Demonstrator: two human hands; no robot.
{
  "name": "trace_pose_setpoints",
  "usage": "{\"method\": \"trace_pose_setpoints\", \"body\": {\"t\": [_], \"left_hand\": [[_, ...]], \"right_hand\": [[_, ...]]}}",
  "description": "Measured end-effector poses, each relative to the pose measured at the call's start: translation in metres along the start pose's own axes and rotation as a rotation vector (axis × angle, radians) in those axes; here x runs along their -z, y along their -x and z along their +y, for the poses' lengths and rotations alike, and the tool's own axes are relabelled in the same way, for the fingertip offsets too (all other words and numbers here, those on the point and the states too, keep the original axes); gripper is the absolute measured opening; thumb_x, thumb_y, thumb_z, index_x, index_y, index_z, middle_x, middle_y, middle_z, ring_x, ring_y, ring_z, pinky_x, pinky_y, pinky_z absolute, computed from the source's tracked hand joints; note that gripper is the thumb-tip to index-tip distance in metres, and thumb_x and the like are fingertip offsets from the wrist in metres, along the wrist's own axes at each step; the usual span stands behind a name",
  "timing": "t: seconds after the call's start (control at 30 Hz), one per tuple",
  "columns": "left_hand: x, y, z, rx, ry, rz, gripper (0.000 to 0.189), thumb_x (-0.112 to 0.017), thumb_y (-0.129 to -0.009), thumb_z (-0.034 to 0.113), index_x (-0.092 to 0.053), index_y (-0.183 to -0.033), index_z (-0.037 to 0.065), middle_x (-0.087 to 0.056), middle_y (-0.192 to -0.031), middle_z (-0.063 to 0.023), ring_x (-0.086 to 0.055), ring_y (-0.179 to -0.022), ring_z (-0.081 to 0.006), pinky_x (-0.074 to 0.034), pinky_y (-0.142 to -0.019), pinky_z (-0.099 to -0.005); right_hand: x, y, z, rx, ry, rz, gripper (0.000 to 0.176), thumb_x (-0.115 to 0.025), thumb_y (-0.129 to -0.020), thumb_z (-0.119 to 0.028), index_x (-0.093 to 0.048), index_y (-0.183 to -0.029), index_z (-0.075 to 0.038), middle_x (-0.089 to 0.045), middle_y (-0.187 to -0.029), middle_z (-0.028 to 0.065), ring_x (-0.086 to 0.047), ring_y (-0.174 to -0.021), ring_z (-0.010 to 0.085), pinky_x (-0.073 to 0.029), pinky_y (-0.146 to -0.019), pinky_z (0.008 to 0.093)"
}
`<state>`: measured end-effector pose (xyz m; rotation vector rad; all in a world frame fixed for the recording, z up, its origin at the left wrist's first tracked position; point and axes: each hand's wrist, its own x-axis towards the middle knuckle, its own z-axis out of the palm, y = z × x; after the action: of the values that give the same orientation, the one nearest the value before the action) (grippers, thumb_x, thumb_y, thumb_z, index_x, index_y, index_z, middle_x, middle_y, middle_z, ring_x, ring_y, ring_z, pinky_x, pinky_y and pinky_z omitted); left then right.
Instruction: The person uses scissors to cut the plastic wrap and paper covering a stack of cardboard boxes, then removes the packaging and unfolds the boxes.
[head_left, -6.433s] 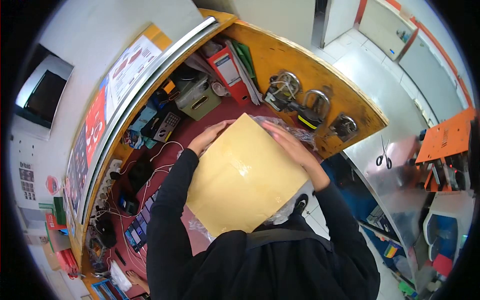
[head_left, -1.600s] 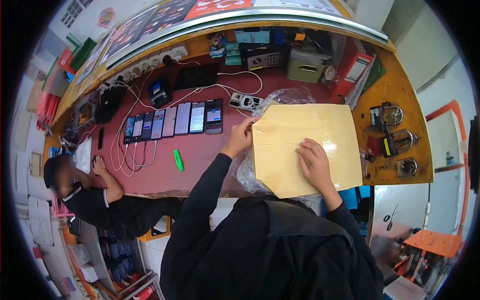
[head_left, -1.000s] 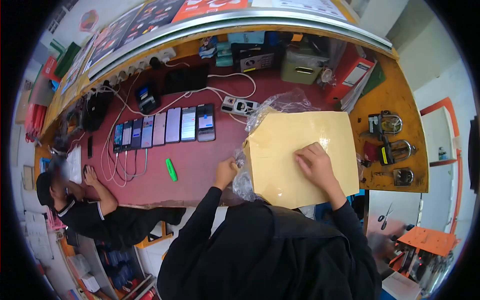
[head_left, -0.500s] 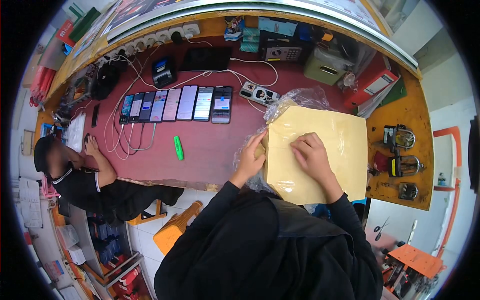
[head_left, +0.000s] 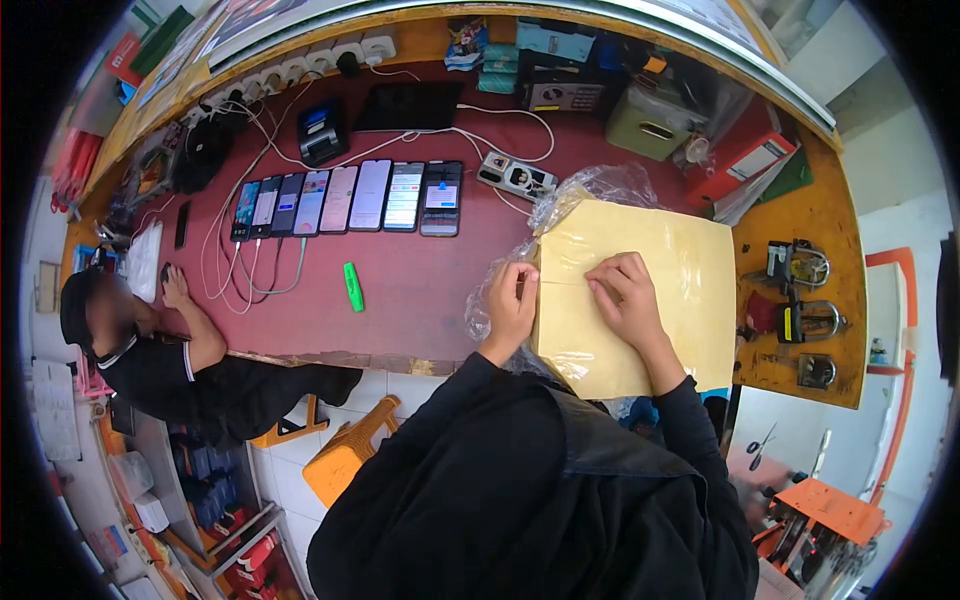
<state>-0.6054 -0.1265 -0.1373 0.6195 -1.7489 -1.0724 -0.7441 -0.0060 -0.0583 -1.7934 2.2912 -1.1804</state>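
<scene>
A thick tan paper parcel, like a stack of large envelopes (head_left: pixel 690 300), lies in front of me with shiny clear patches on its top face. Crumpled clear plastic wrap (head_left: pixel 620 187) bunches along its far and left sides. My left hand (head_left: pixel 512 308) is at the parcel's left edge, its fingers curled and closed; whatever they grip is too small to make out. Over the middle of the top face, my right hand (head_left: pixel 632 305) is closed in a pinch, and its contents are hidden. A thin line runs across the paper between both hands.
Several phones (head_left: pixel 370 195) lie in a row on the red desk, cables attached to some. A green highlighter (head_left: pixel 353 287) lies nearer. Padlocks (head_left: pixel 808 320) sit on the right wooden side. Another person (head_left: pixel 140 350) sits at the left, and an orange stool (head_left: pixel 345 460) stands below.
My left hand has drawn its fingers together at the parcel's edge, where they were more spread before. My right hand stays over almost the same spot. The view has shifted slightly.
</scene>
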Motion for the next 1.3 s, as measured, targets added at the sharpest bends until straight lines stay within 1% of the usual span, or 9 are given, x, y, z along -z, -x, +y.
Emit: {"method": "trace_pose_setpoints", "body": {"t": [0.13, 0.2, 0.33, 0.5, 0.63, 0.8, 0.87, 1.13, 1.3], "left_hand": [[-0.01, 0.007, -0.018, 0.186, 0.04, -0.07, 0.026, -0.049, -0.095, 0.018, -0.054, -0.078, 0.0, -0.05, -0.061, -0.0122, -0.049, -0.052, -0.028, -0.038, -0.052, -0.0359], [-0.01, 0.01, -0.019, 0.287, 0.114, -0.118, 0.038, -0.046, -0.098, 0.023, -0.052, -0.069, -0.001, -0.045, -0.054, -0.008, -0.043, -0.052, -0.0136, -0.034, -0.05, -0.0331], [0.009, 0.035, -0.012, 0.203, 0.165, -0.179, 0.039, -0.048, -0.097, 0.021, -0.052, -0.066, -0.003, -0.051, -0.055, -0.0144, -0.047, -0.047, -0.0206, -0.036, -0.049, -0.0369], [0.031, 0.081, -0.031, 0.376, 0.205, -0.225, 0.042, -0.05, -0.096, 0.02, -0.042, -0.061, -0.003, -0.037, -0.052, -0.0078, -0.033, -0.051, -0.0086, -0.029, -0.046, -0.0328], [0.028, 0.071, -0.031, 0.332, 0.302, -0.141, 0.031, -0.05, -0.095, 0.017, -0.044, -0.069, 0.002, -0.036, -0.06, 0.0005, -0.033, -0.059, -0.0066, -0.028, -0.05, -0.0292], [0.029, 0.05, -0.035, 0.326, 0.385, -0.062, 0.014, -0.049, -0.095, 0.016, -0.052, -0.089, 0.003, -0.047, -0.08, 0.0006, -0.044, -0.077, -0.0073, -0.036, -0.065, -0.0245], [0.034, 0.049, -0.039, 0.371, 0.455, -0.1, 0.019, -0.046, -0.096, 0.019, -0.055, -0.1, 0.002, -0.053, -0.095, -0.0031, -0.048, -0.089, -0.0107, -0.04, -0.078, -0.0254], [0.037, 0.062, -0.068, 0.558, 0.042, -0.046, 0.041, -0.032, -0.101, 0.032, -0.057, -0.096, 0.0, -0.056, -0.087, -0.0111, -0.052, -0.083, -0.0202, -0.041, -0.077, -0.0327], [0.066, 0.051, -0.068, 0.662, 0.049, 0.048, 0.037, -0.039, -0.1, 0.032, -0.058, -0.093, 0.0, -0.058, -0.082, -0.0095, -0.053, -0.081, -0.0177, -0.042, -0.075, -0.0315]], "right_hand": [[-0.002, 0.002, 0.002, 0.007, 0.002, -0.016, 0.01, -0.067, -0.073, -0.003, -0.066, -0.083, -0.004, -0.059, -0.087, 0.0091, -0.055, -0.086, 0.0274, -0.046, -0.076, 0.0355], [0.002, 0.0, 0.0, 0.004, 0.005, -0.031, 0.012, -0.068, -0.074, -0.002, -0.067, -0.085, -0.004, -0.06, -0.088, 0.0095, -0.055, -0.087, 0.0272, -0.046, -0.077, 0.0346], [0.007, -0.006, -0.007, 0.062, 0.03, -0.076, 0.022, -0.074, -0.071, -0.012, -0.067, -0.09, -0.005, -0.059, -0.091, 0.0086, -0.055, -0.089, 0.027, -0.046, -0.079, 0.0343], [0.007, -0.021, 0.01, 0.119, 0.025, -0.16, 0.029, -0.078, -0.068, -0.019, -0.067, -0.09, -0.005, -0.059, -0.093, 0.008, -0.055, -0.09, 0.0264, -0.047, -0.078, 0.035], [0.003, -0.022, 0.019, 0.477, 0.285, -0.288, 0.013, -0.064, -0.077, -0.014, -0.059, -0.082, -0.004, -0.055, -0.085, 0.008, -0.055, -0.083, 0.0237, -0.048, -0.071, 0.0362], [0.009, -0.058, 0.028, 0.662, 0.496, -0.333, 0.01, -0.052, -0.083, -0.013, -0.052, -0.084, -0.004, -0.05, -0.079, 0.0088, -0.054, -0.077, 0.0214, -0.049, -0.062, 0.0327], [0.018, -0.089, 0.033, 0.702, 0.681, -0.084, 0.01, -0.051, -0.083, -0.013, -0.05, -0.087, -0.004, -0.049, -0.08, 0.0096, -0.057, -0.073, 0.0207, -0.049, -0.057, 0.0318], [-0.033, -0.17, 0.075, 0.709, 0.686, -0.324, 0.015, -0.046, -0.086, -0.018, -0.047, -0.094, -0.005, -0.053, -0.083, 0.0118, -0.061, -0.053, 0.0261, -0.047, -0.044, 0.0389], [-0.064, -0.211, 0.094, 0.809, 0.626, -0.433, 0.015, -0.044, -0.088, -0.019, -0.047, -0.091, -0.005, -0.053, -0.083, 0.0121, -0.062, -0.058, 0.0263, -0.049, -0.047, 0.0388]]}}
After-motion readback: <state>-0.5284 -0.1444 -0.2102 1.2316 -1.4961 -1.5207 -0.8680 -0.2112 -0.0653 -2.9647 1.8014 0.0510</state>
